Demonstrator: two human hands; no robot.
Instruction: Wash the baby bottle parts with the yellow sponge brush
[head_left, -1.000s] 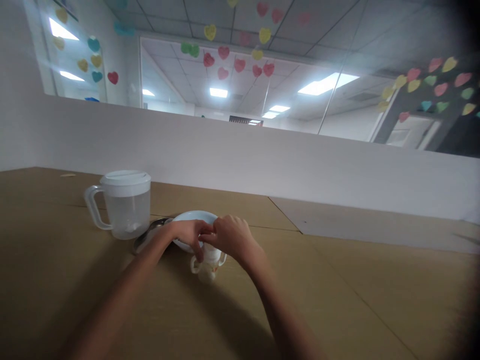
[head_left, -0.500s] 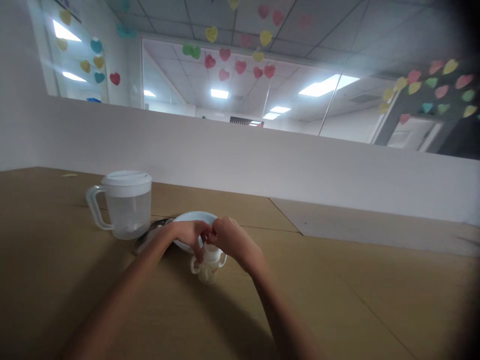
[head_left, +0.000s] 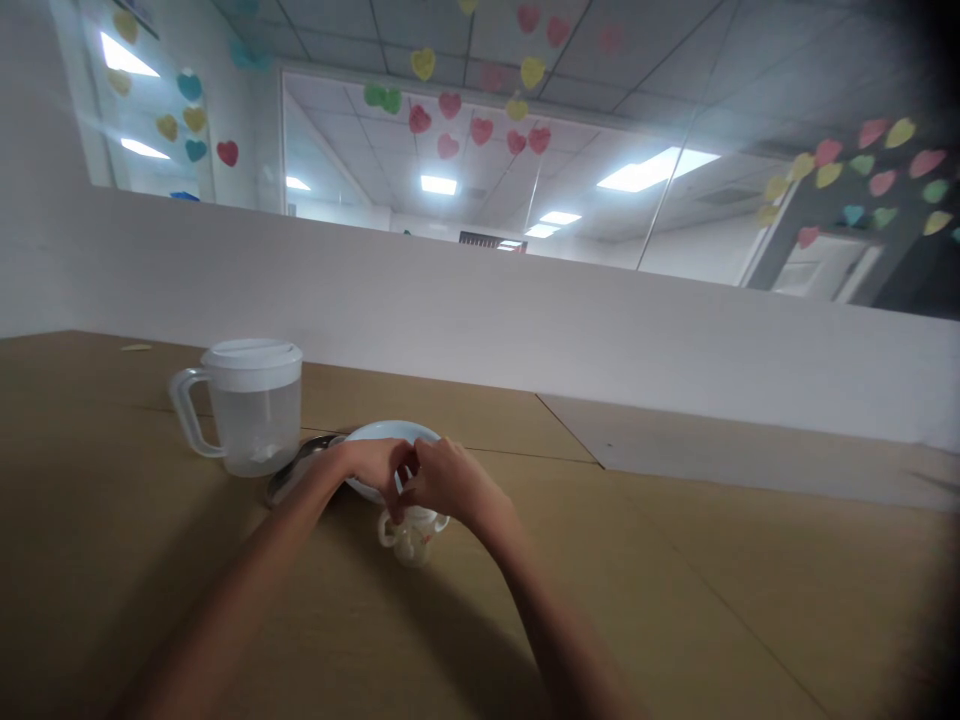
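The small clear bottle with 2 white handles (head_left: 412, 546) stands upright, on your side of the pale-blue round bowl (head_left: 390, 430). Its top sits right beneath your left hand (head_left: 381, 466) and right hand (head_left: 453, 482), both equally near, fingers curled; I can't tell what they pinch.

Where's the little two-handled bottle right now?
In the head view, the bottle stands left of centre, just below the left hand and right hand, in front of the pale bowl.

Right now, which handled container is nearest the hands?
The small two-handled bottle, just under the left hand and right hand; the larger, one-handled pitcher stands off left.
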